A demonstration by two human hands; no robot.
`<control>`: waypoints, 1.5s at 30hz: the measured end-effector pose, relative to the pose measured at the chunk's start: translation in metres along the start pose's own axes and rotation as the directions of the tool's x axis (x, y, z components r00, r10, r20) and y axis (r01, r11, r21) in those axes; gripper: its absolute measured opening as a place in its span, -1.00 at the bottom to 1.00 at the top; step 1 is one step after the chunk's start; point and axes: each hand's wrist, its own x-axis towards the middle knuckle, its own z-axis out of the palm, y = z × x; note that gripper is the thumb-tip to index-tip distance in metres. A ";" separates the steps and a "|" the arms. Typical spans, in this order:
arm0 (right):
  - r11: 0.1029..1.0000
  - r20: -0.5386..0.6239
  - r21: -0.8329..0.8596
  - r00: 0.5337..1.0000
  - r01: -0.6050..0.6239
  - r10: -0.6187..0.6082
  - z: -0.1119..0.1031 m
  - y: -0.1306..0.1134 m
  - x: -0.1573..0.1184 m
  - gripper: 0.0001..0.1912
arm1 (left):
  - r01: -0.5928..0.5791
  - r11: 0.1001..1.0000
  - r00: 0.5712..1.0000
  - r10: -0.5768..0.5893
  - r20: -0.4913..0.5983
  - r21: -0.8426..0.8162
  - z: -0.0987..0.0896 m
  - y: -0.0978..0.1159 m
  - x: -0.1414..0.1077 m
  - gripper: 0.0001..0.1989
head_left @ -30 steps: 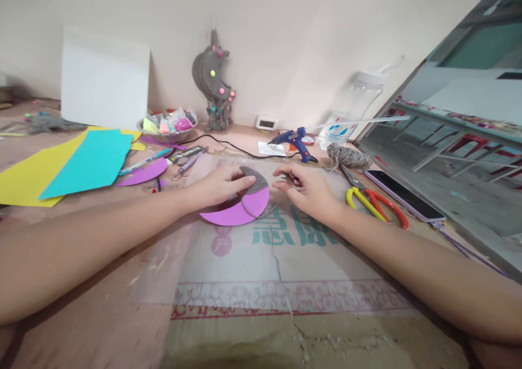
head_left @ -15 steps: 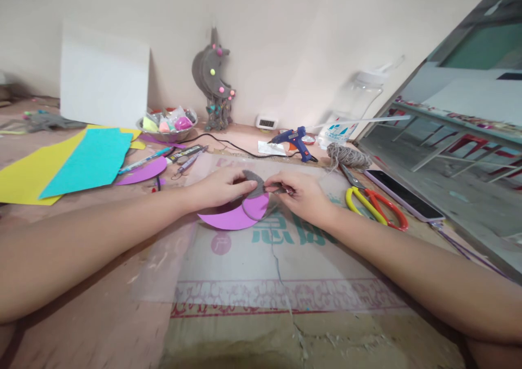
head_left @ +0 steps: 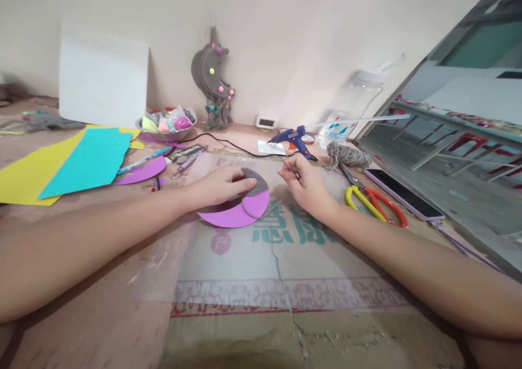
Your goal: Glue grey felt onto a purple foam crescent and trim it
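A purple paper crescent [head_left: 232,217] lies on the clear plastic sheet, its upper right part covered with grey yarn [head_left: 255,180]. My left hand [head_left: 222,185] grips the crescent's wrapped upper end between thumb and fingers. To the right, apart from the paper, my right hand [head_left: 304,181] is closed in a pinch on a thin dark item that I cannot make out. A loose strand of yarn curves over the purple paper and trails down the sheet.
Behind are a blue glue gun [head_left: 294,139], a bowl of colourful clay [head_left: 167,132] and a decorated grey moon [head_left: 212,73]. Scissors [head_left: 373,200], a yarn bundle [head_left: 348,156] and a phone [head_left: 402,195] lie right; yellow and turquoise paper [head_left: 87,165] lies left.
My right hand has moved right and slightly up, away from the crescent. My left hand still holds the wrapped end in nearly the same place.
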 end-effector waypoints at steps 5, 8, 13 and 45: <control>1.000 0.063 -0.012 0.998 -0.019 0.019 0.001 0.002 0.001 -0.84 | 0.058 0.995 0.998 -0.058 -0.004 -0.086 -0.001 0.000 -0.001 -0.66; 0.994 0.078 -0.005 0.991 0.107 -0.106 -0.002 0.000 -0.001 -0.74 | 0.058 0.981 0.998 -0.058 0.005 -0.182 -0.001 -0.002 0.000 -0.66; 0.955 0.149 -0.070 0.949 0.290 -0.277 -0.005 -0.001 -0.002 -0.61 | 0.024 0.970 1.000 -0.028 -0.014 -0.241 0.001 -0.007 0.003 -0.67; 0.833 0.258 -0.335 0.893 0.441 -0.369 -0.014 0.009 -0.001 -0.68 | 0.079 0.946 0.996 -0.087 -0.010 -0.315 -0.002 -0.003 0.003 -0.69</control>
